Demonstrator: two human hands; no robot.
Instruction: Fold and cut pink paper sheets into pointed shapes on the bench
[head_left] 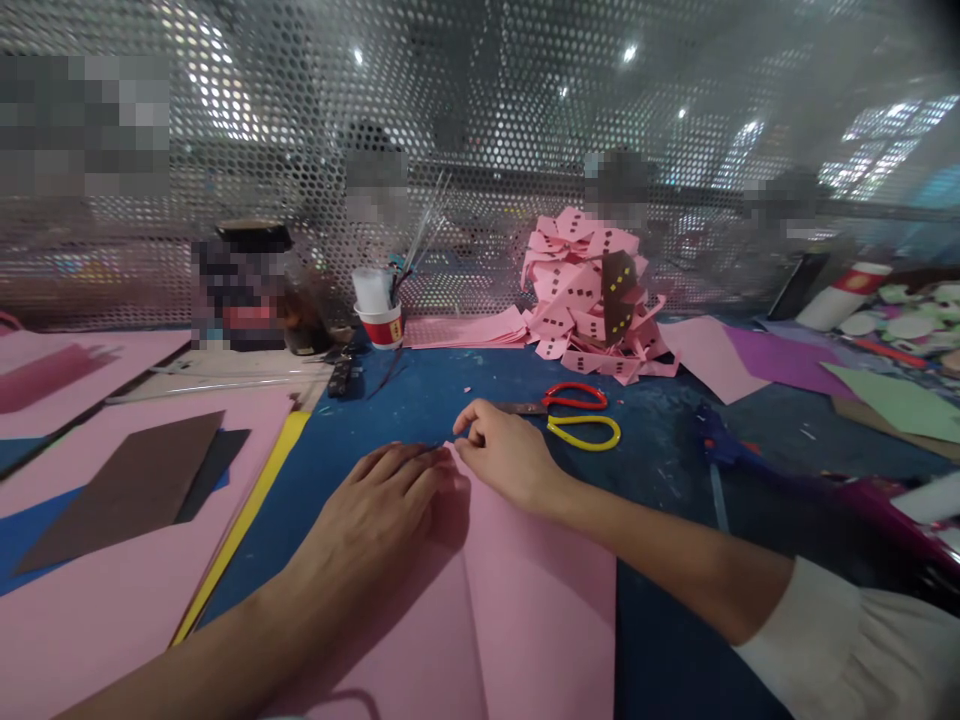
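Observation:
A large sheet of pink paper point(547, 610) lies on the blue table with a lengthwise crease down its middle. My left hand point(382, 510) rests palm down on the left part of the sheet, fingers stretched toward its far edge. Beside it, my right hand point(514, 460) has curled fingers, with the thumb and fingers closed at the sheet's far edge near the crease. Just beyond the right hand lie scissors point(553, 406) with one red and one yellow handle; their blade tips are hidden behind that hand.
Behind stand a pink folded-paper construction point(570, 290) with dark squares and a paper cup point(382, 328) of tools, before a perforated metal screen point(487, 120). Brown card point(135, 490) lies on pink sheets at left. A blue glue gun point(731, 440) and coloured papers point(787, 358) are at right.

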